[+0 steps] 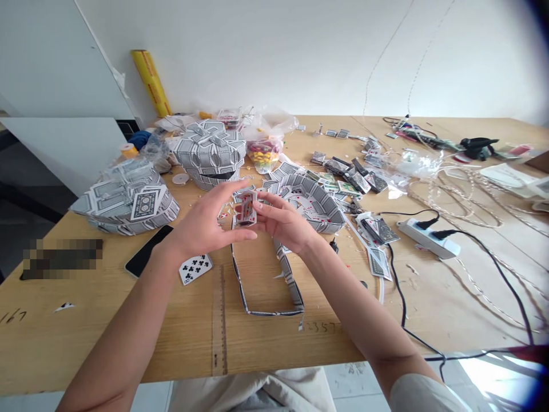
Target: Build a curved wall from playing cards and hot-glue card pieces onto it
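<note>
A folded playing card [247,208], with a red picture on its face, is pinched in my right hand [283,222]. My left hand [206,220] is just left of it, thumb and fingers spread apart and holding nothing. Below both hands lies a long frame of folded cards [294,289], its far end hidden behind my fingers. Beyond my right hand is a wall of folded cards [328,209] around loose cards. An eight of clubs [195,268] lies face up near my left wrist, and a clear ruler [219,320] lies left of the frame.
A phone [148,252] lies partly under my left forearm. Card-built boxes [210,149] and another low card structure [124,220] stand at the left. A power strip [429,237] with black cables and loose rope [476,189] occupy the right. A yellow roll [151,83] leans on the wall.
</note>
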Demonstrator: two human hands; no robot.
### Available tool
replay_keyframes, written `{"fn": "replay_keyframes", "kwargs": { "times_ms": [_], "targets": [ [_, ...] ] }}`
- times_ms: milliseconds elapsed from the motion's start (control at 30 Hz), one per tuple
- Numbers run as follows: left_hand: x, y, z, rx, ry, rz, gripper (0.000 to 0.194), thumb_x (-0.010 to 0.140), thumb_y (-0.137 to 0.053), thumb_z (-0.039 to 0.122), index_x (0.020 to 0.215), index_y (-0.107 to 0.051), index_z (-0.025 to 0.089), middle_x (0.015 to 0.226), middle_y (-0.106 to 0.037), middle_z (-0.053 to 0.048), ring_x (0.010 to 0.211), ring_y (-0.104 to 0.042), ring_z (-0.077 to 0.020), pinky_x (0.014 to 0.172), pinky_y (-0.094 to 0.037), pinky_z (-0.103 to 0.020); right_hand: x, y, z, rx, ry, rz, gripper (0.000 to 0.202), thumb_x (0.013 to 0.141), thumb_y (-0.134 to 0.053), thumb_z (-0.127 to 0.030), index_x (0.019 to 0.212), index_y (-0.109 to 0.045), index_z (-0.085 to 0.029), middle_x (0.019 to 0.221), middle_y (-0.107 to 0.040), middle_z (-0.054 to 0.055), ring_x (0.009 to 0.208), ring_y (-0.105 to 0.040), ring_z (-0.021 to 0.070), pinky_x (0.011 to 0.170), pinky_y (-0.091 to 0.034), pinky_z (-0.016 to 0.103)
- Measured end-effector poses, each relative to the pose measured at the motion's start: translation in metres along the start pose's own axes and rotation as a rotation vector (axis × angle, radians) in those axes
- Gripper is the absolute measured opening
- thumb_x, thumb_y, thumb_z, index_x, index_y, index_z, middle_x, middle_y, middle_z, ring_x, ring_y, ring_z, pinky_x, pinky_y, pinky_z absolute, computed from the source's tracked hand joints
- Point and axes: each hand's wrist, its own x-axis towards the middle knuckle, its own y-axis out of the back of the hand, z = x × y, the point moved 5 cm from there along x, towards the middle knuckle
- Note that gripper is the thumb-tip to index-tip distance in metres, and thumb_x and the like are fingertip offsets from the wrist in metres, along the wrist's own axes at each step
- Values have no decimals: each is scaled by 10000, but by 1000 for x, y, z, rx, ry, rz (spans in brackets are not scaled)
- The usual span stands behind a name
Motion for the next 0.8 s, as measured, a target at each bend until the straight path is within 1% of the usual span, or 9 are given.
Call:
{"fn": "replay_keyframes", "kwargs": {
  "times_ms": [133,233,300,333,400,467,533,667,800],
  "targets": [
    [1,-6,5,61,20,-1,661,885,-805,588,1432,-623,264,1445,-703,-77,1325,-662,-307,1145,-512,-440,0,-1,4,-19,-41,-38,359,836,-918,-380,1129,-750,-257,1036,-819,37,988,-776,213,924,-636,366],
    [0,-7,-7,85,67,-58,857,834,-834,636,1550,-517,289,1561,-619,-93,1385,-620,-327,1135,-515,-445,1,2,2,-9,-37,-6,360,812,-935,-357,1096,-744,-244,1021,-819,35,982,-778,213,932,-640,380],
    [-3,-7,-28,147,149,-130,990,782,-861,659,1605,-439,304,1621,-556,-111,1418,-588,-351,1118,-519,-460,2,7,-2,-5,-18,46,362,795,-946,-336,1073,-735,-239,1025,-820,38,991,-779,216,935,-642,389],
    [-5,-6,-42,201,208,-169,956,774,-864,658,1571,-477,299,1595,-578,-118,1393,-604,-359,1098,-525,-465,3,10,-4,-4,-9,72,356,791,-949,-332,1060,-734,-238,1034,-821,40,994,-780,216,943,-642,393],
    [-11,-11,-72,361,361,-332,667,832,-821,610,1366,-643,252,1418,-699,-129,1277,-668,-362,1039,-535,-459,5,15,-7,-2,2,109,335,790,-949,-334,1033,-739,-239,1050,-820,39,978,-779,208,955,-643,397],
    [-19,-16,-100,549,521,-503,426,838,-823,487,1136,-715,203,1214,-769,-143,1145,-713,-361,953,-544,-428,6,19,-8,7,2,122,317,795,-946,-348,1016,-748,-238,1058,-817,35,949,-776,192,953,-646,385],
    [-21,-22,-114,612,568,-549,364,770,-868,404,1024,-723,188,1154,-770,-161,1111,-710,-373,922,-538,-418,7,20,-6,17,-9,121,311,795,-947,-354,1006,-755,-231,1055,-815,37,940,-773,184,931,-651,362],
    [-18,-34,-118,668,585,-567,476,651,-926,399,1022,-729,176,1255,-712,-214,1246,-624,-430,995,-504,-456,7,18,-3,11,-36,111,305,788,-955,-348,986,-757,-227,1054,-818,48,957,-778,197,932,-651,370],
    [-18,-42,-117,706,600,-575,541,595,-936,355,1064,-728,184,1293,-691,-200,1286,-585,-426,1060,-465,-480,6,16,-3,3,-36,94,314,782,-963,-358,984,-761,-226,1066,-818,52,984,-780,208,963,-642,391]
  ]
}}
